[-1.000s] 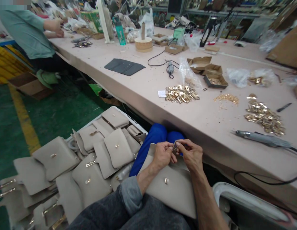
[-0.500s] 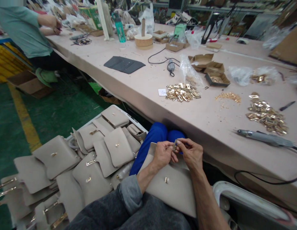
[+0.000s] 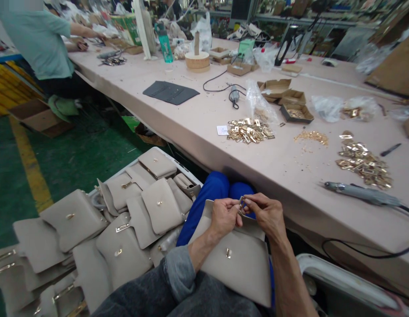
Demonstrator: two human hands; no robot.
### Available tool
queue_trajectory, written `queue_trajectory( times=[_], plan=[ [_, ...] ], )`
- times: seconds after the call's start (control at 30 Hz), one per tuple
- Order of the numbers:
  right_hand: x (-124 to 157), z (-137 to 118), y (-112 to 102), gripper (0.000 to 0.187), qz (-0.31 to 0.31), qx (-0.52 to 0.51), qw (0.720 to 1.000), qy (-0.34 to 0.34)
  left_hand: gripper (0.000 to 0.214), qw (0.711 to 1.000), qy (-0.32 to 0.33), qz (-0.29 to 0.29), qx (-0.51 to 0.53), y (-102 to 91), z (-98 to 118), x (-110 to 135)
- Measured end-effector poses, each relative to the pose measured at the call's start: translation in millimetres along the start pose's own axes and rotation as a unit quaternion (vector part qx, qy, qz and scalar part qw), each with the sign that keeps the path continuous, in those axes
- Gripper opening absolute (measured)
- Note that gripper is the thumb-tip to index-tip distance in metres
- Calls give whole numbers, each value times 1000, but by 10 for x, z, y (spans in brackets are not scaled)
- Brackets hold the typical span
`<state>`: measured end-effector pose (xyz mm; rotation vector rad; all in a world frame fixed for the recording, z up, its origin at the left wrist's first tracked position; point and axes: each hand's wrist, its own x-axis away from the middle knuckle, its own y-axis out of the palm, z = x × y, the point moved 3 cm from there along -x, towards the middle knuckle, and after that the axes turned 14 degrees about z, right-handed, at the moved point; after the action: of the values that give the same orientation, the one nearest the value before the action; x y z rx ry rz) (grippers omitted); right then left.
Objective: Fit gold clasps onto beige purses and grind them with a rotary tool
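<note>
A beige handbag (image 3: 240, 275) lies across my lap, with a small gold turn-lock (image 3: 228, 253) on its front. Above its far edge, my left hand (image 3: 225, 216) and my right hand (image 3: 267, 215) meet fingertip to fingertip. Between them they pinch a small gold lock plate (image 3: 241, 203), seen at a slant and partly covered by the fingers. The bag's flap edge lies just beneath the fingers; whether the plate is fitted onto it I cannot tell.
Similar beige bags (image 3: 161, 204) are heaped in a white bin at my left. On the table lie piles of gold lock plates (image 3: 250, 130), small gold pieces (image 3: 311, 138) and a grey electric screwdriver (image 3: 362, 193) with its cable. A co-worker (image 3: 39, 44) stands at the far left.
The plate has turned between my fingers, and more of the flap shows beneath my right hand. My right hand has shifted slightly right. The co-worker's arm now reaches farther over the table.
</note>
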<state>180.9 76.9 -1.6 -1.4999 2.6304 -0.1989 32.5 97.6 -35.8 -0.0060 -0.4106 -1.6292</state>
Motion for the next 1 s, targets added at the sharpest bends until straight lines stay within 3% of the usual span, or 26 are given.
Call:
queue_trajectory(
  times=[0.37, 0.57, 0.63, 1.0],
  plan=[
    [-55, 59, -63, 20, -40, 0, 999, -36, 27, 1000, 1, -28, 10, -29, 35, 0],
    [-149, -90, -84, 29, -205, 23, 977, -48, 25, 999, -14, -52, 1, -27, 148, 4],
    [-178, -118, -84, 25, -231, 25, 971, -61, 24, 998, -24, -58, 8, -29, 182, 6],
    [-205, -75, -49, 24, -237, 7, 970, -62, 28, 999, -27, -40, -10, 1, 170, -14]
  ],
)
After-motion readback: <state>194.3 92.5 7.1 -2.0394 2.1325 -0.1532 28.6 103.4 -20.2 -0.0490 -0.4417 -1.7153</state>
